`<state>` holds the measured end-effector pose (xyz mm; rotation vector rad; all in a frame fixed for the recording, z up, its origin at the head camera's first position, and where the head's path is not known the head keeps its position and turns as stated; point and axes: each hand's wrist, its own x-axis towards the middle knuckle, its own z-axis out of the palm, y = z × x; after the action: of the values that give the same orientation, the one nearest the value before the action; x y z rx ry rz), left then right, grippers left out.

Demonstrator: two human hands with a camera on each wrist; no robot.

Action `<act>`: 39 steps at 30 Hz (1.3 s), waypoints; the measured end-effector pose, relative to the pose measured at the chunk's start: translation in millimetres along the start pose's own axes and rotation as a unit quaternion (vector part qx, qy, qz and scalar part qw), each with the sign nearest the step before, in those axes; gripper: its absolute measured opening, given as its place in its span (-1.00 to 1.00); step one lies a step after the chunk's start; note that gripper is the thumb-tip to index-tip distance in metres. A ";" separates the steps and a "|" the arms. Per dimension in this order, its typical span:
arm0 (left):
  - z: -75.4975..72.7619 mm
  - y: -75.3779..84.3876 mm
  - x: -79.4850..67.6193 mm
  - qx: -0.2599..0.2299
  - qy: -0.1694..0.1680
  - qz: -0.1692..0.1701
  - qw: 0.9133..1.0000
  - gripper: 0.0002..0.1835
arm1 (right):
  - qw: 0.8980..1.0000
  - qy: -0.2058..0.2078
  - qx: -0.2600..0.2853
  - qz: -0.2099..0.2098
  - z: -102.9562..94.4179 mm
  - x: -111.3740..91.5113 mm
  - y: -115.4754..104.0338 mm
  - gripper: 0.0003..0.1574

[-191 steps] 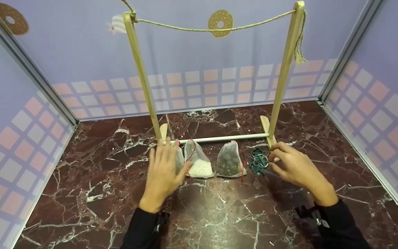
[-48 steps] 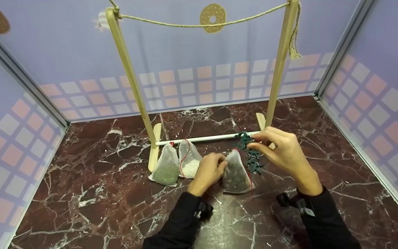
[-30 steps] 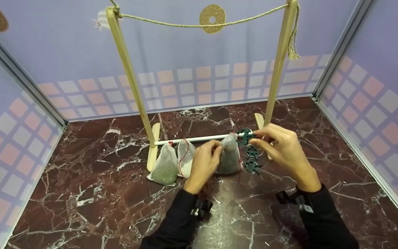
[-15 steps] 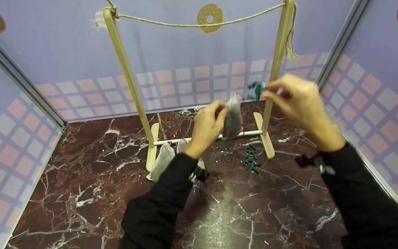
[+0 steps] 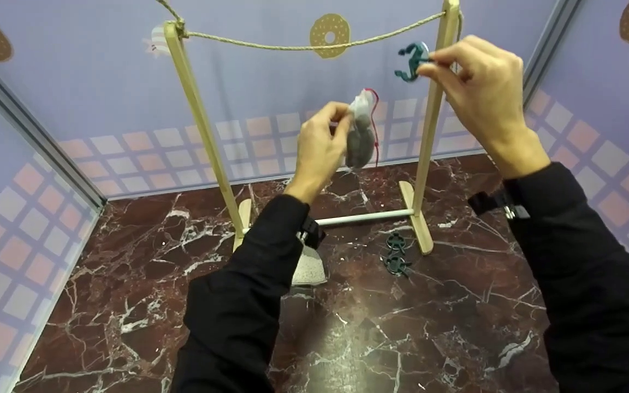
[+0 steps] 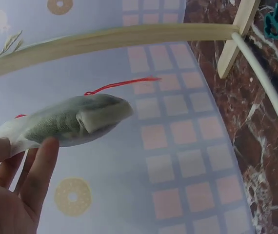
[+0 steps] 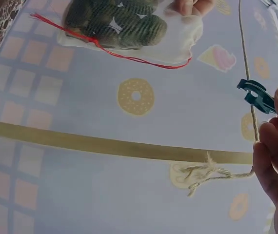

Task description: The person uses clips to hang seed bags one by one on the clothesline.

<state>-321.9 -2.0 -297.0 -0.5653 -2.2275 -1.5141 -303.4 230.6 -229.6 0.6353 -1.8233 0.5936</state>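
Observation:
My left hand (image 5: 320, 144) pinches the upper part of a white mesh drawstring bag (image 5: 362, 139) and holds it in the air below the rope. Several dark, rounded stones (image 7: 124, 22) show through its mesh in the right wrist view, and a red cord (image 7: 144, 61) hangs from its mouth. Between the right hand's (image 5: 484, 90) thumb and fingers is a green plastic clip (image 5: 414, 63), its curved prongs pointing left. The clip is apart from both the bag and the rope (image 5: 271, 46), near the right post (image 5: 433, 120).
Two more green clips (image 5: 396, 265) lie on the marbled table (image 5: 380, 338). A mesh bag with white grains (image 5: 310, 267) shows partly behind the left sleeve (image 5: 238, 289). The left post (image 5: 200, 120) and a white crossbar (image 5: 366, 217) belong to the wooden stand. Patterned walls surround the table.
Both hands have risen from the table, the left lifting the bag of stones and the right a green clip. The left forearm now covers the green-grain bag.

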 end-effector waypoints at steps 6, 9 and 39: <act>-8.1 3.3 9.1 -0.006 0.018 -0.004 1.000 -0.87 | 1.000 0.012 -0.016 0.011 4.5 22.0 -4.8 -0.55; -11.7 4.9 12.6 -0.037 0.015 0.000 0.999 -0.86 | 0.999 0.008 -0.037 0.008 3.8 29.8 -3.5 -0.50; -10.8 15.1 34.4 -0.152 0.065 0.028 0.986 -0.83 | 0.955 -0.258 0.044 0.143 -9.1 54.5 15.0 -0.65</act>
<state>-342.0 -3.2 -263.5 -0.5936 -1.8800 -1.8204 -323.3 239.8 -176.7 0.6290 -2.4171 0.7517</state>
